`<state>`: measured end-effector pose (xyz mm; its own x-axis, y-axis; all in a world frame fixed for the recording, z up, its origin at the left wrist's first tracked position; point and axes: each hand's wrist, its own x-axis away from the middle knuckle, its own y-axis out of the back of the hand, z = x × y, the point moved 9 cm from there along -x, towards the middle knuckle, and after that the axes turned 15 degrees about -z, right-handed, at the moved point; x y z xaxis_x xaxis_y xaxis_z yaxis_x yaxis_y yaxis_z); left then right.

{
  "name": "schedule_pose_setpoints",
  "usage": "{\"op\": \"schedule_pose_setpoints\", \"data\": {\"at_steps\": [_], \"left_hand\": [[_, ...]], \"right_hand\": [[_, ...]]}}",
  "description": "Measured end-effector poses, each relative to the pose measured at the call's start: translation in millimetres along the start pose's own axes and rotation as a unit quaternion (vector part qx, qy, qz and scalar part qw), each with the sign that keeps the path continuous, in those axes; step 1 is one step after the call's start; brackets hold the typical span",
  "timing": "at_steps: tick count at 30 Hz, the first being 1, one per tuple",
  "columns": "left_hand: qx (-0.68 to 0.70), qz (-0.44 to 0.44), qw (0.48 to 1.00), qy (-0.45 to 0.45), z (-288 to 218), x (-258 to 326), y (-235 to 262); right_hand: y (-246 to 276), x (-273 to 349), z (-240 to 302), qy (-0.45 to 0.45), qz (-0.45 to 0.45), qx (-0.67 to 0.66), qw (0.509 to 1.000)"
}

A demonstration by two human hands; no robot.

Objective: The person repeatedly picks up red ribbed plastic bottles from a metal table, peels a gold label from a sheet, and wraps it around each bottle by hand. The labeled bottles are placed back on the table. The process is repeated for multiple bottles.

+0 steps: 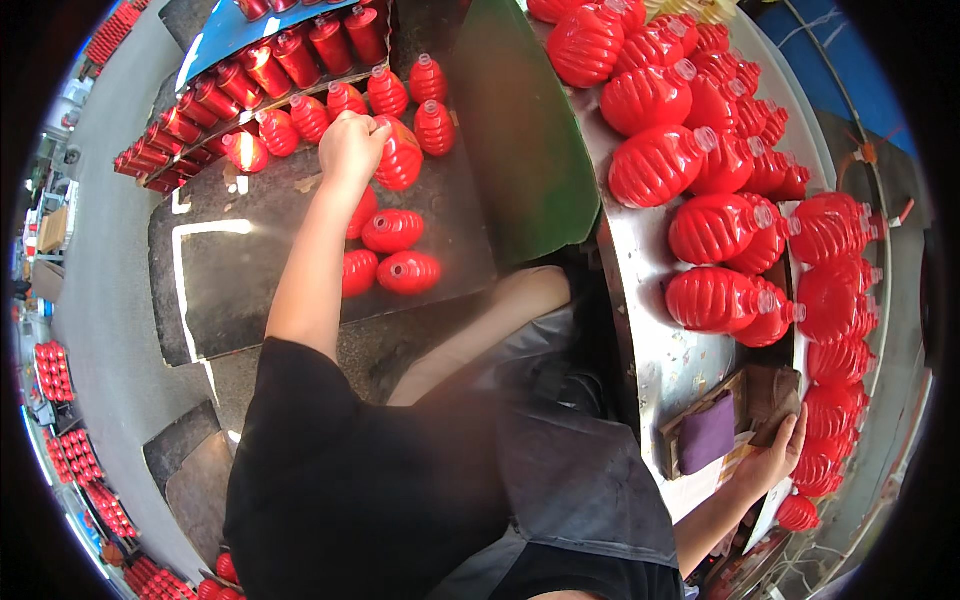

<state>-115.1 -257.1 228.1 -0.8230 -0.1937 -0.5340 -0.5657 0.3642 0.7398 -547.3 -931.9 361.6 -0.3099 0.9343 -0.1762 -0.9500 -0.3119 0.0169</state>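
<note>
Stretched out to the front left, my left hand [355, 150] is closed at the neck end of a red ribbed plastic bottle [400, 165]. That bottle tilts over a dark board, with more red bottles [393, 230] lying near it and a row of them behind. Far over on the right, my right hand [778, 455] reaches to the side of a small wooden tray [672, 440]. Its fingers point up beside a brown block [772, 395] in the tray and look stretched out, nothing visible in them. A folded purple cloth [707, 435] sits in the same tray.
Many red bottles [660, 165] lie on a metal table [645, 365] at right, with more along its outer edge. A green panel [525, 150] stands between table and board. Shiny red cans [295, 60] line the back left. My bent leg [490, 325] is below.
</note>
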Motion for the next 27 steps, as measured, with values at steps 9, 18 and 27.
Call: {"op": "schedule_pose_setpoints", "data": {"at_steps": [9, 18, 27], "left_hand": [[-0.132, 0.037, 0.99, -0.029, 107, -14, -158], [-0.17, 0.124, 0.977, -0.031, 127, -7, -196], [-0.01, 0.112, 0.993, -0.026, 52, 39, -125]], "right_hand": [[22, -8, -30, -0.23, -0.045, -0.029, 0.972], [-162, 32, 42, 0.127, 0.15, 0.305, 0.932], [-229, 38, 39, 0.25, 0.233, 0.511, 0.789]]}}
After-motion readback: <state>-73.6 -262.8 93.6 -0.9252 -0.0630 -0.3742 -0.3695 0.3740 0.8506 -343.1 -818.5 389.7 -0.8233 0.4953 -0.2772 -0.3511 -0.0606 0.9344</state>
